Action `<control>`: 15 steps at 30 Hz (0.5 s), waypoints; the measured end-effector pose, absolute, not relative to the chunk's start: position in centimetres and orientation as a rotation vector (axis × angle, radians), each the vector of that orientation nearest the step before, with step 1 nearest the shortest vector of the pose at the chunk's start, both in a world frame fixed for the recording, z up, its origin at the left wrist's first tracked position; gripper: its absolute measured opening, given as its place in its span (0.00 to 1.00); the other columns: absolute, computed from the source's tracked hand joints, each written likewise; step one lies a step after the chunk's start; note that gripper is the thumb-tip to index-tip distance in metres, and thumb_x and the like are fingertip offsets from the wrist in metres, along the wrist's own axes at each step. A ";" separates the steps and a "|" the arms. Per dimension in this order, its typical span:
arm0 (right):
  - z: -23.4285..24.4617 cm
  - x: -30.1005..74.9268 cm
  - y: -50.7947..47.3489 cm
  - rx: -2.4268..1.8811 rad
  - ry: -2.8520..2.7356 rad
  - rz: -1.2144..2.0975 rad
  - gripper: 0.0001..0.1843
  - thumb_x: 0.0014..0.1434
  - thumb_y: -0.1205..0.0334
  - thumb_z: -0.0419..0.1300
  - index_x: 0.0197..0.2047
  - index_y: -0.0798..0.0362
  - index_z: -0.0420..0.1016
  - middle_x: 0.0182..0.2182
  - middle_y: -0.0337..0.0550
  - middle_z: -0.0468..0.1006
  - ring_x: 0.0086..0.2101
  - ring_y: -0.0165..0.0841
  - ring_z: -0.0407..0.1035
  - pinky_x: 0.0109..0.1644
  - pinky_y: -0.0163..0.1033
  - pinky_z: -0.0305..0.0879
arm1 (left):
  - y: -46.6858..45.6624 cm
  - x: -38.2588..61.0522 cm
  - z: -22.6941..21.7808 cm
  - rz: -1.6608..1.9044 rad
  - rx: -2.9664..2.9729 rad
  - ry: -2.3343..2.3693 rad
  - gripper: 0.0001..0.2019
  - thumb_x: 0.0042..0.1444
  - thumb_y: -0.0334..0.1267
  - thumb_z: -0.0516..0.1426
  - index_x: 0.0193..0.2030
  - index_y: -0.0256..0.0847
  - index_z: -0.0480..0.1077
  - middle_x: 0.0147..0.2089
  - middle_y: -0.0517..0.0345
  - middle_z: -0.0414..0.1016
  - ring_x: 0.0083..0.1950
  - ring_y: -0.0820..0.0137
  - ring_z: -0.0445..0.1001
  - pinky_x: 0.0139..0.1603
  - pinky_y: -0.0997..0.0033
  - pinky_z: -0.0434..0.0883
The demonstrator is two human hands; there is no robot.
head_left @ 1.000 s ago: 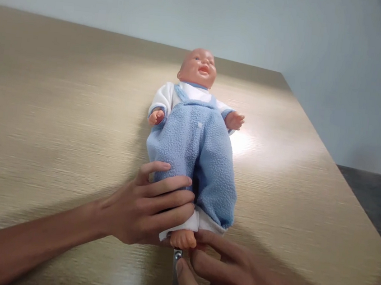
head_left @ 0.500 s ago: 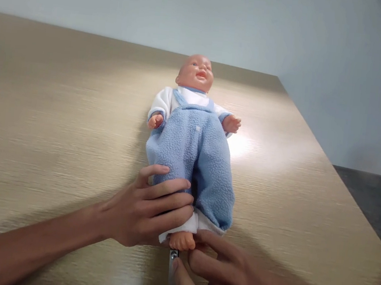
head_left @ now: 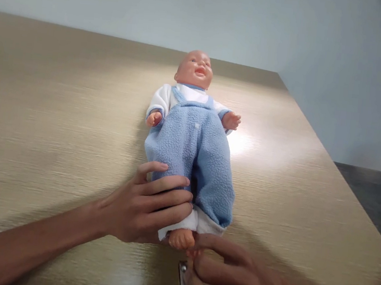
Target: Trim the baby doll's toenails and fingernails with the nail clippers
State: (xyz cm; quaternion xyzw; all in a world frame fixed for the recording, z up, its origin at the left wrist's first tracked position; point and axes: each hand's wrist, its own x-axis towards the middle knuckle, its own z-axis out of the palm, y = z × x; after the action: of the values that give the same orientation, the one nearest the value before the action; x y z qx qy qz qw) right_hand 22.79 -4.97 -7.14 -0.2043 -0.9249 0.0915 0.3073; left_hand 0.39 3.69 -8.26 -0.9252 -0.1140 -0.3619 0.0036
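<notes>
Left hand (head_left: 142, 208) is clamped around the doll (head_left: 190, 147)'s lower leg, right hand (head_left: 227, 278) is pinched on a small metal tool (head_left: 182, 277) at the doll's foot, doll laid face-up on the wooden surface (head_left: 59, 124).

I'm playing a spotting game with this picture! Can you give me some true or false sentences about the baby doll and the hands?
1. The doll lies on its back on the wooden table. True.
2. The left hand is wrapped around one of the doll's legs. True.
3. The doll wears a red dress. False: it wears a blue fleece overall over a white shirt.
4. The right hand rests on the doll's head. False: it is down by the doll's feet, holding a small metal tool.
5. The doll has bare feet. True: one bare foot shows.
</notes>
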 end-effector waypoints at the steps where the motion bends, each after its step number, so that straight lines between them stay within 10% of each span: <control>1: -7.0 23.2 -5.4 -0.574 -2.440 0.330 0.13 0.58 0.80 0.54 0.30 0.54 0.72 0.29 0.38 0.71 0.32 0.26 0.70 0.40 0.26 0.73 | 3.7 0.4 -8.3 -1.132 -2.907 -0.359 0.15 0.69 0.41 0.48 0.46 0.37 0.74 0.49 0.58 0.80 0.57 0.68 0.73 0.73 0.59 0.48; 15: -5.3 21.4 -7.7 -0.922 -2.435 -0.022 0.15 0.64 0.49 0.62 0.32 0.51 0.74 0.24 0.41 0.68 0.28 0.32 0.68 0.34 0.35 0.75 | 3.0 0.5 -8.7 -1.083 -2.879 -0.440 0.16 0.66 0.45 0.50 0.40 0.36 0.73 0.41 0.53 0.79 0.52 0.61 0.73 0.63 0.49 0.53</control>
State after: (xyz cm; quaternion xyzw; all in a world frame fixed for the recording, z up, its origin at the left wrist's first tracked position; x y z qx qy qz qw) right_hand 21.42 -7.74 -5.28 -0.3416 -0.9015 -0.0081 0.2658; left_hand 0.49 3.01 -8.67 -0.9264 -0.1416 -0.3484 0.0170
